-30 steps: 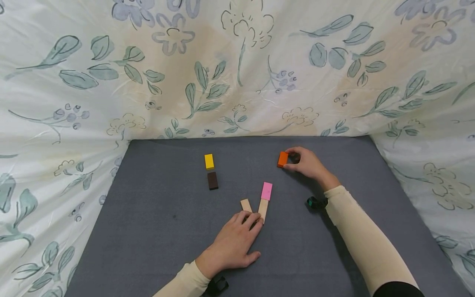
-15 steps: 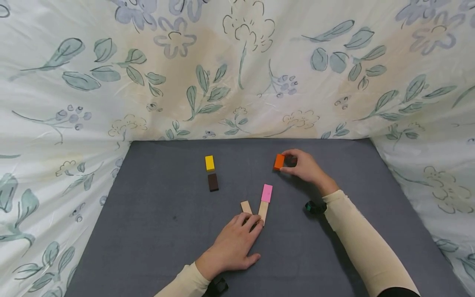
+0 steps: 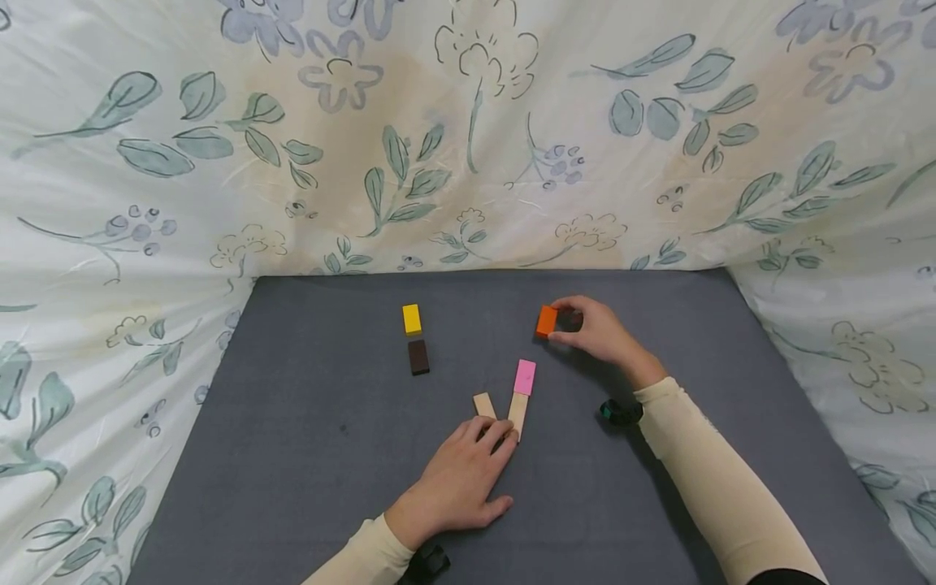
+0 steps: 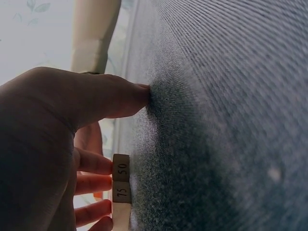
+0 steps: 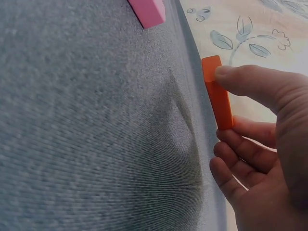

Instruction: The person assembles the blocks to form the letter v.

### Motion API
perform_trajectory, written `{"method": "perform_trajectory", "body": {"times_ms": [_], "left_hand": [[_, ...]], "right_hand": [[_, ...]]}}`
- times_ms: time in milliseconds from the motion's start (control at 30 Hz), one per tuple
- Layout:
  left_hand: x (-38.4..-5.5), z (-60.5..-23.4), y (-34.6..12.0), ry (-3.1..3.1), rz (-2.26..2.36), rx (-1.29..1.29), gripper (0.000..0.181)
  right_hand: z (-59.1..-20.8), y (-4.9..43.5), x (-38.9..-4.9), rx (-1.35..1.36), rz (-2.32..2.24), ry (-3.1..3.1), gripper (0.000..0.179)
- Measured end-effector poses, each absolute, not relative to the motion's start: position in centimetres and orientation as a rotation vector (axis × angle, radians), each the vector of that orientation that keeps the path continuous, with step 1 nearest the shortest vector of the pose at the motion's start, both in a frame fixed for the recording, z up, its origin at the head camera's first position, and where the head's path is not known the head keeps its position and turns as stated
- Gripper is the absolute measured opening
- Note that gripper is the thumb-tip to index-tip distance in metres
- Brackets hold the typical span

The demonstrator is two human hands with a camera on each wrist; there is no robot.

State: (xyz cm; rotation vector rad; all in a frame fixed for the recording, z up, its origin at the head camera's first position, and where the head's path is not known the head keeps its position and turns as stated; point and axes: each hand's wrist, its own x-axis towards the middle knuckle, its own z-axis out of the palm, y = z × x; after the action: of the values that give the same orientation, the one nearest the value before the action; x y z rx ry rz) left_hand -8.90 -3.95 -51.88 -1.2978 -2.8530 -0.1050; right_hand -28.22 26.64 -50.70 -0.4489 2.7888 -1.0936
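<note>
At the back right, my right hand (image 3: 608, 335) pinches an orange block (image 3: 546, 322) between thumb and fingers. The right wrist view shows the thumb on one end of this orange block (image 5: 219, 94) and a fingertip at the other. My left hand (image 3: 461, 479) lies spread at the front, fingertips on pale wooden blocks (image 3: 517, 411) that they partly cover. Another wooden block (image 3: 484, 405) slants out beyond its fingers. A pink block (image 3: 525, 377) stands end to end with the right wooden one. In the left wrist view, the wooden blocks (image 4: 121, 179) bear the numbers 50 and 75.
On the grey cloth table (image 3: 314, 455), a yellow block (image 3: 413, 319) and a dark brown block (image 3: 418, 357) lie in line, left of centre. A flowered curtain (image 3: 468, 162) hangs behind the table's back edge and down both sides.
My right hand has moved a little to the left and slightly nearer with the orange block between its fingers. The left hand keeps its place on the wooden blocks.
</note>
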Motion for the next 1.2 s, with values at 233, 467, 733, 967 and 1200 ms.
{"method": "perform_trajectory", "body": {"times_ms": [233,467,733,967,1200], "left_hand": [[-8.9,-51.8,-4.0,-2.848,-0.113,-1.303,0.083],[-9.0,-51.8,-4.0,-2.846,-0.116,-1.301,0.085],[-9.0,-52.0,-4.0,-2.849,-0.107,-1.3,0.085],[-9.0,-51.8,-4.0,-2.855,-0.103,-1.301,0.084],[-9.0,-51.8,-4.0,-2.867,-0.117,-1.304,0.083]], "right_hand": [[-51.0,26.5,-27.7,-0.45,-1.092,2.798,0.062],[-51.1,26.1,-27.2,-0.432,-1.087,2.805,0.062],[-50.9,25.9,-26.9,-0.448,-1.102,2.799,0.063],[-51.0,25.7,-26.8,-0.467,-1.117,2.809,0.062],[-51.1,25.6,-26.8,-0.493,-1.113,2.809,0.061]]}}
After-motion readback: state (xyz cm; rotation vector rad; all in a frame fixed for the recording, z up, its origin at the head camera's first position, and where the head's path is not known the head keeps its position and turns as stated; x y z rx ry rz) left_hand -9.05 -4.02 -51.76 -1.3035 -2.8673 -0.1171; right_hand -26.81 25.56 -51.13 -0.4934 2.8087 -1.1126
